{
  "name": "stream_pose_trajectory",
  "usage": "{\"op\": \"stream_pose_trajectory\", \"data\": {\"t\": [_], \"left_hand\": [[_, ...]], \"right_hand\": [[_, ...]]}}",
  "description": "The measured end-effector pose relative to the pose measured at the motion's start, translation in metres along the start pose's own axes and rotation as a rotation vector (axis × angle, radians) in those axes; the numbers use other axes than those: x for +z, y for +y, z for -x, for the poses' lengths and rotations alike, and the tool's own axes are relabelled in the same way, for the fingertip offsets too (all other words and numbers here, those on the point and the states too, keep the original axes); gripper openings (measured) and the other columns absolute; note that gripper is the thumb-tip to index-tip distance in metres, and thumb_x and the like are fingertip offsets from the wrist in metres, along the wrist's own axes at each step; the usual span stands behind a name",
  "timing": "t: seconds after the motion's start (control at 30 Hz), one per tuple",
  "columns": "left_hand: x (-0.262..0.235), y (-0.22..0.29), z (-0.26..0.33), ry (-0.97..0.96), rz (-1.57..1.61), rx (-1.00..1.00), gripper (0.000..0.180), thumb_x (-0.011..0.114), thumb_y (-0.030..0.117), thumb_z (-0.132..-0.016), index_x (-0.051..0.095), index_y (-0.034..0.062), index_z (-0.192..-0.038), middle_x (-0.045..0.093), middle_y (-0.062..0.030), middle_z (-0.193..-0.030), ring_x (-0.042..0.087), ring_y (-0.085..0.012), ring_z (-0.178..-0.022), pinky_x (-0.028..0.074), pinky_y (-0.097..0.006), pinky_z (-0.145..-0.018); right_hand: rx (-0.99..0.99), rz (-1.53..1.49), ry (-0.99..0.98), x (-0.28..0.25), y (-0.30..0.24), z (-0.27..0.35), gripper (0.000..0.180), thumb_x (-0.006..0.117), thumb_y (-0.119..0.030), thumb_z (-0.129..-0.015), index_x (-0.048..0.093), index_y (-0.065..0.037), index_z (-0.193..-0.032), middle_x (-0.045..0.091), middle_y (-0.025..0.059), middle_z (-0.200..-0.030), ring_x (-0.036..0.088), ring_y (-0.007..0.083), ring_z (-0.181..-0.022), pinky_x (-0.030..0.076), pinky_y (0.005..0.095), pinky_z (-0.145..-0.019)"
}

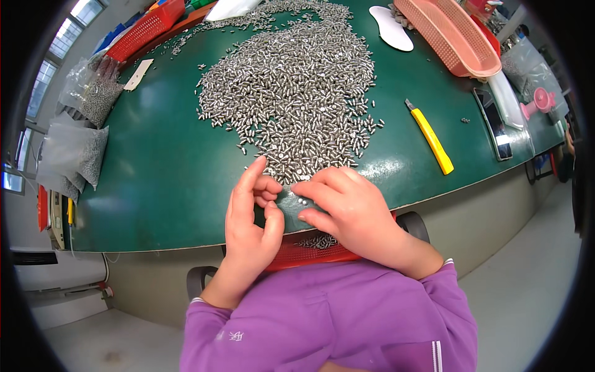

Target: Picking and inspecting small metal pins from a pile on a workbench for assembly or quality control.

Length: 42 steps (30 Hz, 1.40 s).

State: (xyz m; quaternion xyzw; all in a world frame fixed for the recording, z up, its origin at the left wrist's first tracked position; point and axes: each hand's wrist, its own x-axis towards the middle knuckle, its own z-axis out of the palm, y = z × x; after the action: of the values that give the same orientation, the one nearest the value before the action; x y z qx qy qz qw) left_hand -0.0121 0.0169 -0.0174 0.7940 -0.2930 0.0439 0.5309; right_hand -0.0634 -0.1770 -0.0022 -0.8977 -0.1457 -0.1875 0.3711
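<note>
A large heap of small silver metal parts [297, 93], short and pointed, covers the middle of the green table [155, 186]. At the heap's near edge is my left hand [251, 214], its index finger stretched out, the other fingers curled and the thumb apart; I see nothing in it. Facing it, my right hand [353, 208] has bent fingers with the thumb held away from them, the fingertips beside the nearest parts. A few loose metal pieces [302, 201] lie on the table between both hands. Below the table edge, a red basket [294, 255] on my lap contains more parts.
A yellow utility knife [432, 141] and a phone [493, 124] lie to the right, near a pink basket [458, 46] and a white insole-shaped piece [392, 28]. Clear bags of parts [92, 155] stand at the left edge. A red basket [149, 28] sits far left.
</note>
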Motion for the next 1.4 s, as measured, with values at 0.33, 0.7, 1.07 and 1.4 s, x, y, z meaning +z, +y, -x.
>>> {"op": "stream_pose_trajectory", "data": {"t": [0.33,0.7,1.07,1.4], "left_hand": [[0.002,0.005,-0.006,-0.063,-0.086,0.055,0.069,0.063,-0.013,-0.086,0.045,0.0010,-0.151,0.065,-0.0104,-0.105,0.061,-0.0212,-0.093,0.052,-0.033,-0.083],[0.017,0.012,-0.014,-0.124,-0.185,0.124,0.071,0.072,-0.009,-0.083,0.050,0.0051,-0.149,0.068,-0.0067,-0.107,0.062,-0.0213,-0.097,0.051,-0.034,-0.085],[0.019,0.010,-0.015,-0.130,-0.132,0.120,0.070,0.072,-0.009,-0.083,0.050,0.0059,-0.149,0.068,-0.0049,-0.102,0.062,-0.0200,-0.095,0.050,-0.033,-0.084],[0.019,0.009,-0.015,-0.138,-0.127,0.125,0.068,0.072,-0.009,-0.082,0.053,0.0049,-0.146,0.068,-0.0059,-0.098,0.062,-0.0212,-0.091,0.051,-0.035,-0.082]], "right_hand": [[-0.087,-0.153,-0.312,-0.026,-0.001,0.009,0.016,0.073,-0.009,-0.085,0.066,-0.007,-0.100,0.060,0.0103,-0.092,0.061,0.0331,-0.085,0.053,0.0443,-0.074],[0.003,0.067,0.026,-0.017,0.014,-0.003,0.015,0.073,-0.006,-0.084,0.067,-0.005,-0.098,0.060,0.0103,-0.094,0.061,0.0323,-0.087,0.051,0.0438,-0.075],[-0.025,0.007,0.007,-0.015,0.015,-0.003,0.013,0.074,-0.004,-0.083,0.064,-0.005,-0.091,0.060,0.0098,-0.089,0.060,0.0319,-0.084,0.051,0.0430,-0.074],[0.057,0.131,0.038,-0.015,0.009,0.001,0.016,0.076,-0.007,-0.081,0.064,-0.005,-0.090,0.060,0.0097,-0.088,0.061,0.0317,-0.083,0.051,0.0426,-0.072]]}}
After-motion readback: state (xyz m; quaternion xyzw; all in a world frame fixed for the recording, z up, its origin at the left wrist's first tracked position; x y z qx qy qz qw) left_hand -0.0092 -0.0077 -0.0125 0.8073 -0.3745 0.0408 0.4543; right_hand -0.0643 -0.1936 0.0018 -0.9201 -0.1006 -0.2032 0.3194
